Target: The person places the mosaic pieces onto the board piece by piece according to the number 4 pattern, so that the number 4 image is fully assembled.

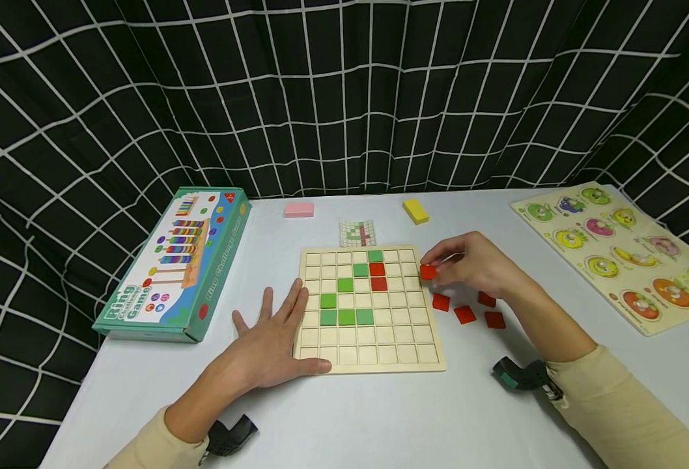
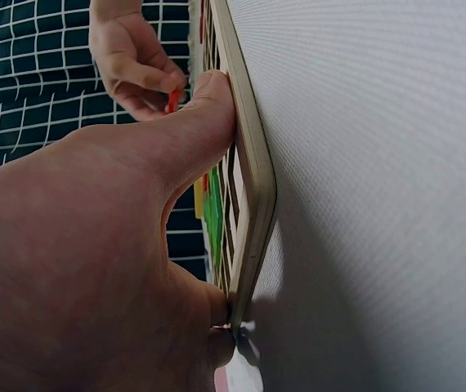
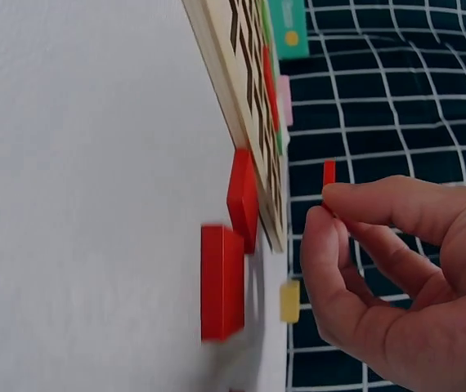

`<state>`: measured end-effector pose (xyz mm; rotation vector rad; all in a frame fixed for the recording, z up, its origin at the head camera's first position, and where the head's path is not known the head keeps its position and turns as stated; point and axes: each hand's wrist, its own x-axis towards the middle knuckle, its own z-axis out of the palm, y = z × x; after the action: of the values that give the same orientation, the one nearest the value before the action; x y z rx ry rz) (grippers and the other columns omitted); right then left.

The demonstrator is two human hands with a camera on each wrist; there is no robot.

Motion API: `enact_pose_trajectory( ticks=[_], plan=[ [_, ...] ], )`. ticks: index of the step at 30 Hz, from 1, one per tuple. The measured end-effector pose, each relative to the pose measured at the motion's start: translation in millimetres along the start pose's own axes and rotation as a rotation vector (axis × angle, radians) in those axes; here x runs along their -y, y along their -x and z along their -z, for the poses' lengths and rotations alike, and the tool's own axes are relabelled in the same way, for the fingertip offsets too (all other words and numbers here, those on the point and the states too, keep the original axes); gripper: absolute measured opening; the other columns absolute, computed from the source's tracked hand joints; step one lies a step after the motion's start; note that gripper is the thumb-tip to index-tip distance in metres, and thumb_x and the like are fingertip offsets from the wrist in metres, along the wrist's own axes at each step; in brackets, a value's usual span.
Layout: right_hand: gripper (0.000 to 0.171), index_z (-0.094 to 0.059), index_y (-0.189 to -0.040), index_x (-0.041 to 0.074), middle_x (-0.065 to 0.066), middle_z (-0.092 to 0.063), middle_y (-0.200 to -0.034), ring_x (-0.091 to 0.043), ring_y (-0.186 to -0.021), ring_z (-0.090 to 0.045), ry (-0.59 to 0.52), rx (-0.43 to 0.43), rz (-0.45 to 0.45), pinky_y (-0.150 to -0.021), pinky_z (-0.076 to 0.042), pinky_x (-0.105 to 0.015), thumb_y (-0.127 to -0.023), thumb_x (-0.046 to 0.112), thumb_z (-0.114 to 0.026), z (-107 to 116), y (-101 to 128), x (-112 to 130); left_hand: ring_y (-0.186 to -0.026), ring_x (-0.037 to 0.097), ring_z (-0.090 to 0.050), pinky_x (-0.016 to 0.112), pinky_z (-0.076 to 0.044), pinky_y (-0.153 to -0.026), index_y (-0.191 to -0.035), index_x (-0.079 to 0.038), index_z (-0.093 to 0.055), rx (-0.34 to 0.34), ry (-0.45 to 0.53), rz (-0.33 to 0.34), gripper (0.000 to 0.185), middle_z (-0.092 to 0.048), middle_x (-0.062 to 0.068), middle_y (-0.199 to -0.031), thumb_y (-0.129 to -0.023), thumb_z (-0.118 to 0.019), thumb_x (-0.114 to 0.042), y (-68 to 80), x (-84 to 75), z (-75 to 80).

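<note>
A square wooden grid board lies flat on the table, with several green tiles and two red tiles in its cells. At its near left corner rests my left hand, fingers extended along the left side and thumb on the front edge. Off the board's right edge, my right hand pinches a red tile between thumb and fingertips, raised above the table. Below that hand, several loose red tiles lie on the cloth. A small printed pattern card touches or nearly touches the board's far edge.
A green game box lies at the left. Behind the board are a pink block and a yellow block. A fruit puzzle board lies at the right. Black gridded cloth hangs behind the white table.
</note>
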<state>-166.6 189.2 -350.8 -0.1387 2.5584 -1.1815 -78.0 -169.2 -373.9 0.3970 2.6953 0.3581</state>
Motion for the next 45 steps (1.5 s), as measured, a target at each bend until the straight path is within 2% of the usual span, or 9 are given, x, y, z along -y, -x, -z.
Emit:
enact_pose_trajectory(
  ticks=[12, 19, 30, 40, 45],
  plan=[
    [0.028, -0.080, -0.112, 0.007, -0.009, -0.071, -0.099, -0.022, -0.089, -0.059, -0.062, 0.065, -0.010, -0.073, -0.052, -0.027, -0.084, 0.007, -0.084, -21, -6, 15, -0.159, 0.050, 0.003, 0.094, -0.006, -0.101, -0.169, -0.014, -0.008, -0.012, -0.001, -0.006, 0.124, 0.006, -0.003, -0.177, -0.082, -0.069, -0.078, 0.6, 1.8, -1.3],
    [0.029, -0.080, -0.109, 0.007, -0.007, -0.070, -0.094, -0.022, -0.087, -0.059, -0.052, 0.099, 0.003, -0.075, -0.051, -0.029, -0.081, 0.003, -0.082, -33, -7, 21, -0.160, 0.050, 0.002, 0.094, -0.007, -0.101, -0.169, -0.014, -0.008, -0.010, -0.010, -0.001, 0.124, 0.005, -0.002, -0.177, -0.082, -0.069, -0.078, 0.7, 1.3, -1.2],
    [0.027, -0.081, -0.104, 0.008, -0.007, -0.072, -0.094, -0.021, -0.084, -0.061, -0.014, 0.124, 0.050, -0.077, -0.051, -0.029, -0.078, 0.002, -0.084, -47, -8, 30, -0.160, 0.050, 0.002, 0.093, -0.007, -0.101, -0.169, -0.014, -0.008, -0.010, -0.012, -0.001, 0.124, 0.005, -0.002, -0.177, -0.082, -0.069, -0.078, 0.5, 1.2, -1.0],
    [0.030, -0.080, -0.103, 0.006, -0.009, -0.069, -0.093, -0.021, -0.089, -0.060, -0.057, 0.171, 0.050, -0.076, -0.052, -0.027, -0.075, -0.005, -0.080, -55, -9, 33, -0.160, 0.050, 0.002, 0.094, -0.007, -0.101, -0.169, -0.014, -0.008, -0.010, -0.006, 0.000, 0.124, 0.005, -0.003, -0.177, -0.082, -0.068, -0.079, 0.5, 1.6, -1.4],
    [0.029, -0.079, -0.101, 0.006, -0.009, -0.070, -0.093, -0.021, -0.087, -0.062, -0.023, 0.168, 0.070, -0.077, -0.053, -0.029, -0.075, -0.007, -0.080, -58, -10, 35, -0.159, 0.051, 0.001, 0.094, -0.008, -0.101, -0.169, -0.014, -0.008, -0.014, -0.015, -0.002, 0.124, 0.005, -0.002, -0.177, -0.081, -0.068, -0.079, -0.3, 2.0, -1.7]
  ],
)
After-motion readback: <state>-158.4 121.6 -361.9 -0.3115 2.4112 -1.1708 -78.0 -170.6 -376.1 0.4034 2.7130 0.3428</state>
